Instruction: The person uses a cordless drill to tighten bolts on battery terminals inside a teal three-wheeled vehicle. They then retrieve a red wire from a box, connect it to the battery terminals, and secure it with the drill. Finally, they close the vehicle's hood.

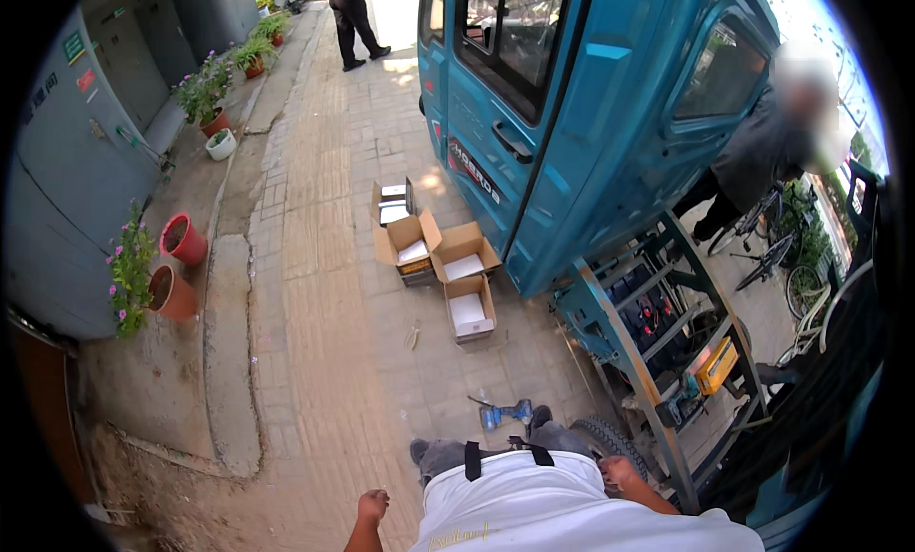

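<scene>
My left hand (374, 503) hangs beside my white shirt, its fingers curled in and nothing seen in them. On the other side my right hand (620, 472) is near my hip, close to a black tyre (615, 439). Its fingers look bent inward, but what they hold, if anything, is hidden. A blue cordless power tool (505, 415) lies on the paving just in front of my feet. To the right, a teal and black power tool (679, 405) rests on the vehicle's metal frame (637, 361), beside a yellow box (717, 365).
Several open cardboard boxes (469, 306) with white contents stand beside the teal vehicle cab (572, 190). Potted plants (173, 293) line the left wall. One person (351, 23) stands far ahead, another (762, 147) beyond the cab. Bicycles (762, 237) stand at right.
</scene>
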Demonstrator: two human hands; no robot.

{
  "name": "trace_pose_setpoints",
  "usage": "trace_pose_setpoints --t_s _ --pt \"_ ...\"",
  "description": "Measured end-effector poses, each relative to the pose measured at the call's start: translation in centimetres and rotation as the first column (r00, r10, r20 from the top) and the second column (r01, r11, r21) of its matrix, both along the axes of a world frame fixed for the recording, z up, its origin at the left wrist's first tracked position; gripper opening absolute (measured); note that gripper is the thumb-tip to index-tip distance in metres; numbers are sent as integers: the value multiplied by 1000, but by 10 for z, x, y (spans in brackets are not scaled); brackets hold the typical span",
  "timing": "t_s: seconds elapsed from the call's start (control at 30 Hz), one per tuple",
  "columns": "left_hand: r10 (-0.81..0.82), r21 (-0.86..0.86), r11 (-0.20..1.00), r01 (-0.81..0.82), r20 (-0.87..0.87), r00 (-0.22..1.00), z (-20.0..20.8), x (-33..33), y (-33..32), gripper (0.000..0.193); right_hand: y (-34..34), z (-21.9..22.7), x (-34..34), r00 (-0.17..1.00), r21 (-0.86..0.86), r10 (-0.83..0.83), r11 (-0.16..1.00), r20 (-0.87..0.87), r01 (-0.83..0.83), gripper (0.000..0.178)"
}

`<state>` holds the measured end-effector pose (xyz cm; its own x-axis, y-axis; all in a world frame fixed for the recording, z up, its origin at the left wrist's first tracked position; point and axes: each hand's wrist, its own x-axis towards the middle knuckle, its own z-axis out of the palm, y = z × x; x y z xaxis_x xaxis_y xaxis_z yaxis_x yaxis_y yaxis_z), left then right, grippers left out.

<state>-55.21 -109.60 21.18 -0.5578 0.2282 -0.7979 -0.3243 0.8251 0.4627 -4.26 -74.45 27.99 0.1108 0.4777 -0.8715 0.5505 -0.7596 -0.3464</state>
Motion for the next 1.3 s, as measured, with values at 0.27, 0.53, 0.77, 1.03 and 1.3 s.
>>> trace_pose_setpoints --t_s 0.27,0.53,0.77,1.03,1.3 --pt "-685 58 671 739 -333 648 -4 54 5 26 95 12 4 992 74 16 997 126 -25 26" --pt "-101 -81 992 93 -105 989 54 -29 -59 36 54 -13 -89 961 188 272 943 48 -276 28" --pt "-480 -10 872 489 -211 852 -1 -77 -50 41 23 15 -99 974 141 206 966 94 -217 24" --pt "-529 143 809 570 -248 812 3 -63 79 44 73 7 -64 881 197 454 859 134 -473 29" --pt "-307 109 911 398 -464 831 -8 -43 85 25 377 234 -255 948 948 22 -58 316 -314 49"
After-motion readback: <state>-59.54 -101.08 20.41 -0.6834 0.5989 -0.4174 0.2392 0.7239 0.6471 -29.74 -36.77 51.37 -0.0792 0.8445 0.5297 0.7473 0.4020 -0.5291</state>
